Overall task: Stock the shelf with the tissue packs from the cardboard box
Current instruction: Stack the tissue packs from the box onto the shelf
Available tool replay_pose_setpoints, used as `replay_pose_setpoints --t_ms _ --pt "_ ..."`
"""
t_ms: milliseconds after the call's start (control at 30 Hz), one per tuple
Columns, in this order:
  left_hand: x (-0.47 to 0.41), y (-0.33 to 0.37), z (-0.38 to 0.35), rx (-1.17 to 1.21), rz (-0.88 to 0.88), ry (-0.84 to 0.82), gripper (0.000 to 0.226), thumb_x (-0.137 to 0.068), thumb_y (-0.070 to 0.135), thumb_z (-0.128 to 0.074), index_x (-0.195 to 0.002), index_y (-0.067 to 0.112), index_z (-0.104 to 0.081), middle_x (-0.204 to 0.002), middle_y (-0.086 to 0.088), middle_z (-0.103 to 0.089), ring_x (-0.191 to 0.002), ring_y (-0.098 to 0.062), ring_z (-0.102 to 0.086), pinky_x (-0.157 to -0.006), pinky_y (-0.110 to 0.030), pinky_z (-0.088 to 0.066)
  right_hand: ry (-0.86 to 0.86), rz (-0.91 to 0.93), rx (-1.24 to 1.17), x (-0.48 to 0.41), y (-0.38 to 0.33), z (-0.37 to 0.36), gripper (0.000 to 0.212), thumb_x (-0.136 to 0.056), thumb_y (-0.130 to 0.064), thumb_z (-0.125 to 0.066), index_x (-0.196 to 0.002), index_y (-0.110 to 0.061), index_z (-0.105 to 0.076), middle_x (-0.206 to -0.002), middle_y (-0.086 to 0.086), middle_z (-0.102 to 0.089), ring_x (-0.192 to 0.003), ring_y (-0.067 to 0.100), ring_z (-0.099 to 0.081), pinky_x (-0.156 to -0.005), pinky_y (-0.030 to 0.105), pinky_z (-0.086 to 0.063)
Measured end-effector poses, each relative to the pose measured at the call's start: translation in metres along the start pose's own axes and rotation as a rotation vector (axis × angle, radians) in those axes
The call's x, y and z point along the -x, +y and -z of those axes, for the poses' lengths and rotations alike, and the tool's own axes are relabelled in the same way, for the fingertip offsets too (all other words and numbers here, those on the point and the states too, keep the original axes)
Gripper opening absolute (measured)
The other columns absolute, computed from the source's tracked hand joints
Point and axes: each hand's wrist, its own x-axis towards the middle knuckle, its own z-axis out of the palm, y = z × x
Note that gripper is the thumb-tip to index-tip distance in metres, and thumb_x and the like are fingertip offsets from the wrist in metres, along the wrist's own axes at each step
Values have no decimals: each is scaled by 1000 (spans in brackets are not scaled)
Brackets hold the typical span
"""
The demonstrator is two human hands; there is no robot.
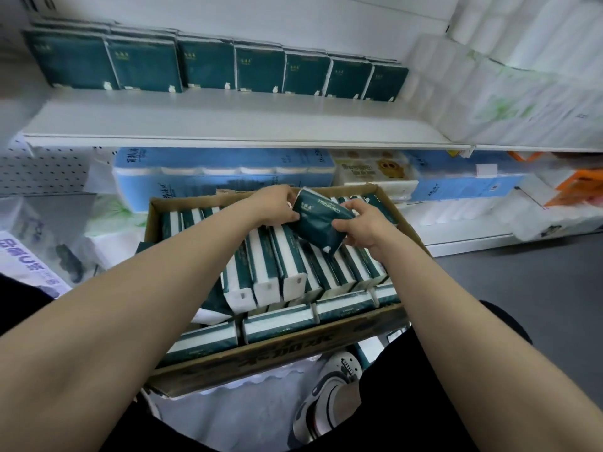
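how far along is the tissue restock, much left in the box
Done: a row of green packs stands along the back of the shelf. In hand: the left hand and right hand grip one pack over the cardboard box. Left: the box looks mostly full, and the shelf front is bare.

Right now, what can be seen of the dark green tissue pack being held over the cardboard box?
The dark green plastic-wrapped tissue pack is a flat oblong with white lettering and a small white mark near its lower corner. It is tilted, broad face up, above the rows of matching packs in the brown cardboard box. The left grip holds its upper left end; the right grip curls round its right edge.
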Motion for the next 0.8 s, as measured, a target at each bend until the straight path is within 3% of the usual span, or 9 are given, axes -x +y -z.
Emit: replay_pose_setpoints --t_ms 100,233,367,500,600,667,800 --pt "-3 -11 8 220 2 94 30 -92 23 -64 -116 17 -47 -115 -2 -59 -99 -18 -56 -83 -32 -46 32 88 -66 -8 -15 -1 29 -92 -2 -65 -115 -19 -58 -109 9 -65 -87 19 -63 -74 31 -55" --pt "-4 -24 27 339 -2 235 29 -91 24 -64 -115 18 -50 -110 0 -62 -95 -19 -62 -87 -36 -51 140 161 -93 -18 -35 -8 51 -88 -11 -72 -133 -17 -47 -113 2 -62 -101 19 -62 -88 33 -53" --pt "-5 -44 51 394 -9 382 28 -89 25 -65 -113 21 -51 -105 3 -60 -94 -15 -59 -72 -25 -45 158 233 -148 -32 -60 -28 40 -88 -15 -73 -123 -11 -54 -107 -2 -62 -94 9 -61 -68 16 -46" --pt "-5 -71 72 427 11 497 28 -87 27 -68 -110 23 -52 -100 7 -62 -93 -20 -63 -85 -41 -53 156 307 -153 -48 -84 -54 39 -86 -18 -75 -122 -10 -61 -111 1 -67 -98 12 -63 -80 23 -52" --pt "-5 -91 90 471 33 574 30 -85 30 -70 -108 23 -53 -94 7 -66 -88 -22 -65 -87 -45 -53 147 342 -187 -61 -105 -77 39 -87 -18 -75 -123 -8 -60 -111 4 -68 -102 18 -65 -90 31 -53" --pt "-6 -100 101 502 36 598 30 -84 32 -71 -107 22 -53 -88 7 -69 -83 -21 -68 -84 -44 -55 158 381 -198 -72 -119 -91 33 -87 -17 -74 -117 -9 -63 -106 3 -70 -99 18 -67 -89 34 -56" --pt "-9 -108 120 571 37 609 31 -87 34 -70 -106 18 -52 -78 2 -70 -72 -24 -70 -76 -44 -59 142 409 -224 -93 -149 -108 15 -89 -18 -73 -102 -18 -64 -96 -4 -70 -90 13 -66 -79 27 -54"
